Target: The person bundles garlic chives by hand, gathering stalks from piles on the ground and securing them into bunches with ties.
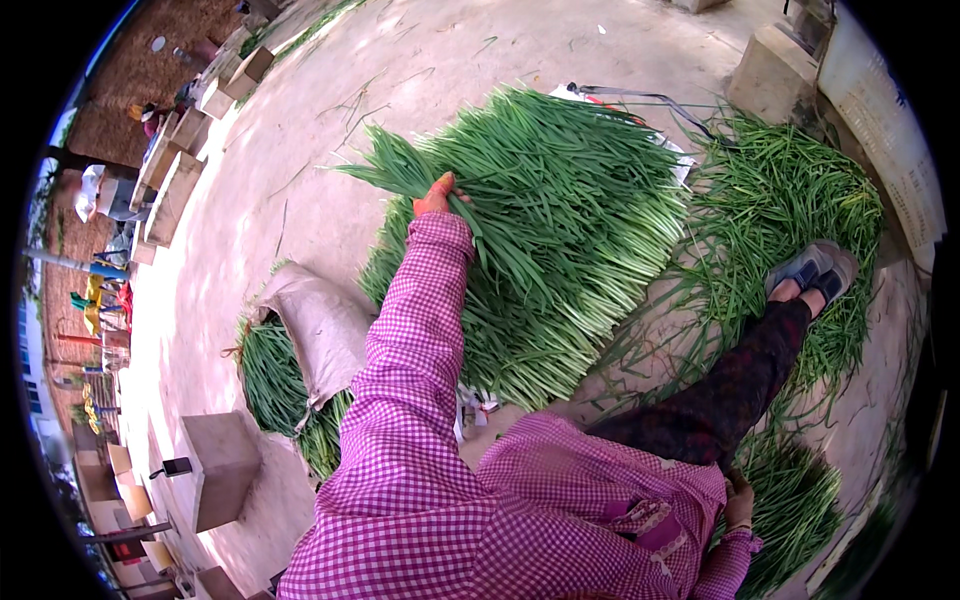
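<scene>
My left arm reaches forward over a big, layered pile of green chives point(570, 230) whose pale stem ends face right. At its left edge my left hand point(438, 196), with orange-looking fingers, is closed round a bunch of chives point(398, 165). The bunch's pale ends point left and its leaves trail over the pile. My right hand point(738, 500) is low at my right side, against my checked shirt and beside a smaller heap of chives point(800, 505). Its fingers are mostly hidden, so its grip cannot be made out.
Loose chives point(770, 190) lie scattered at the right under my shoe point(815, 270). At the left, a pale sack point(320, 325) partly covers bundled chives point(272, 365). A concrete block point(215, 470) bears a small dark device point(177, 467). Further blocks and people are beyond.
</scene>
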### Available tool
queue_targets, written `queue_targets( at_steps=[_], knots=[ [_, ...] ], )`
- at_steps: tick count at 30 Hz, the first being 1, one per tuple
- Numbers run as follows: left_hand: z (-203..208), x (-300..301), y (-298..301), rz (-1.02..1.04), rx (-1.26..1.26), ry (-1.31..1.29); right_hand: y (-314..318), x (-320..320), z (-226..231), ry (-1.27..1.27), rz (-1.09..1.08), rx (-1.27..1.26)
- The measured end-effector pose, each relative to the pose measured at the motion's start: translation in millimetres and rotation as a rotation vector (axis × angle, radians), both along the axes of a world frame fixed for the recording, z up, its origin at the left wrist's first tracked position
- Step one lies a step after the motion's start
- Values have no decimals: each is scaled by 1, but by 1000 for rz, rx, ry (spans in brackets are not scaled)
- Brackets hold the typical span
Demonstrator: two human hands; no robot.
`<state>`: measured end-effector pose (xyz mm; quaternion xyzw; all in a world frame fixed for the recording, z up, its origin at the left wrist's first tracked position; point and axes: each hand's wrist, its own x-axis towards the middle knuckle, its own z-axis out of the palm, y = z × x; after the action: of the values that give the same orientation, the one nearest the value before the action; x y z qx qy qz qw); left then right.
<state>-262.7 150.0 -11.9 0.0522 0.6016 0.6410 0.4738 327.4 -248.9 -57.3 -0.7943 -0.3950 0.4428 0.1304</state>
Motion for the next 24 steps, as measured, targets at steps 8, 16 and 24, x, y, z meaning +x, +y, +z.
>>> queue_targets(
  at_steps=[8, 16, 24],
  knots=[
    [-128, -21, -3, 215, -134, -258, -8, -5, -8, -33, -64, 43],
    [-123, -27, -10, 180, -91, -310, -11, 4, -11, -98, -33, -9],
    [-100, -10, -29, 113, -92, -328, -12, -6, 19, -103, 72, -42]
  ],
)
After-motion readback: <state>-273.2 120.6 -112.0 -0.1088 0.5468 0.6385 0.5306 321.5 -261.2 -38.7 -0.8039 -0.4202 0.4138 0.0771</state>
